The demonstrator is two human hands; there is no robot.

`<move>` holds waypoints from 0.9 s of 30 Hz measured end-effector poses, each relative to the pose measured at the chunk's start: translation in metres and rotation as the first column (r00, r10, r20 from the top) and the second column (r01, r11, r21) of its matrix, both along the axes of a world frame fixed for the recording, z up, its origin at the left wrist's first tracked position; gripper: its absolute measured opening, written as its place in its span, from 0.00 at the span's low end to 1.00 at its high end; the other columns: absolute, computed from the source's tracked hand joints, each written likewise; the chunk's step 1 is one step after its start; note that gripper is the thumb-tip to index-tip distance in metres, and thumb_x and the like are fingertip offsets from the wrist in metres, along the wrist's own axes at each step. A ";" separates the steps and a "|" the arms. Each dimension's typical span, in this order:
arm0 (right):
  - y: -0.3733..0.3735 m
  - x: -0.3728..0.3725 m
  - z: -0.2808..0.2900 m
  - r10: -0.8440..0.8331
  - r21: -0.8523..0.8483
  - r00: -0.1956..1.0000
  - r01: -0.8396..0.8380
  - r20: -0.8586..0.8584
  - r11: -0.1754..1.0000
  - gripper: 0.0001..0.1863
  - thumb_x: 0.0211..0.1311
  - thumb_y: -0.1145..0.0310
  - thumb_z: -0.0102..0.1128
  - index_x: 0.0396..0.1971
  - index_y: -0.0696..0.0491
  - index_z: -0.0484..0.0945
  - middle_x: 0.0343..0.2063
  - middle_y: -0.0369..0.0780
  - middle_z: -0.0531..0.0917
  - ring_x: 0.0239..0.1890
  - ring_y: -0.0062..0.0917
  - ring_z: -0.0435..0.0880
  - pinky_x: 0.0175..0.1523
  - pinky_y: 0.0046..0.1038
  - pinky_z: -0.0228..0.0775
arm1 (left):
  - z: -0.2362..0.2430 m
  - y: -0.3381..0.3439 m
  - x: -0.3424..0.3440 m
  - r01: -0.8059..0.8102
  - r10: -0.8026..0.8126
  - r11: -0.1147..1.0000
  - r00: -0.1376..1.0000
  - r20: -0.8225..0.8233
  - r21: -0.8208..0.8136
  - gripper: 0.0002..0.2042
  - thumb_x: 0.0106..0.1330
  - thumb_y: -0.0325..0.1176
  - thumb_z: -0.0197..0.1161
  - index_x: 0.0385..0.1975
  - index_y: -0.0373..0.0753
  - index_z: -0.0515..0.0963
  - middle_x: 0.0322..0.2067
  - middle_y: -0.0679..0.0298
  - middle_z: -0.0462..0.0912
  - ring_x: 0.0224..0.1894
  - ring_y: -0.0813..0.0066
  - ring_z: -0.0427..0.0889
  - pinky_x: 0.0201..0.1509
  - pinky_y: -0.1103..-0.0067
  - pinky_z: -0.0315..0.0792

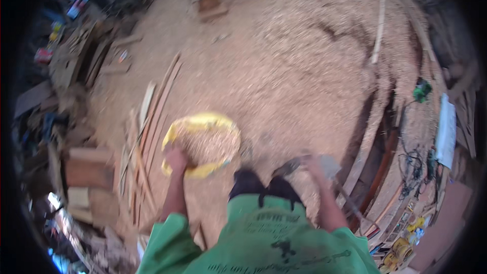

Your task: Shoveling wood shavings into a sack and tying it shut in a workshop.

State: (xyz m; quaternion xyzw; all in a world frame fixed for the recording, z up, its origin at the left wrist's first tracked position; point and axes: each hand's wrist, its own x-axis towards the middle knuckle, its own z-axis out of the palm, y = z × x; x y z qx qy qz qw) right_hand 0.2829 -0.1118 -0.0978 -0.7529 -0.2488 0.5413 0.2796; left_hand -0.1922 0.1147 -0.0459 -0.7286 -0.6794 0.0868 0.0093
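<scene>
A yellow sack [207, 119] stands open on the ground, filled with wood shavings [208, 144]. My left hand [176, 156] is closed on the sack's left rim. Out to the right, my right hand [312, 165] hangs low beside my dark shoe [286, 166]; motion smears its fingers, so their hold is unclear. Just past that hand is the grey blade of a shovel [331, 166], its shaft slanting back toward the lower right, partly behind my forearm.
A large heap of shavings [324, 35] spreads over the far right. Long wooden strips [160, 104] lie left of the sack. Beams [365, 147], a black cable [412, 170] and a green power tool [422, 90] line the right side. Boards [89, 172] are piled at left.
</scene>
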 end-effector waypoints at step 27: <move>0.175 -0.246 -0.080 0.353 -0.033 0.840 -0.374 0.411 0.927 0.12 0.54 0.63 0.54 0.33 0.56 0.76 0.22 0.47 0.79 0.28 0.45 0.79 0.32 0.45 0.70 | -0.005 0.070 -0.141 -0.313 0.358 0.934 0.780 0.514 -0.175 0.15 0.65 0.38 0.54 0.29 0.29 0.75 0.28 0.44 0.78 0.33 0.51 0.78 0.36 0.61 0.69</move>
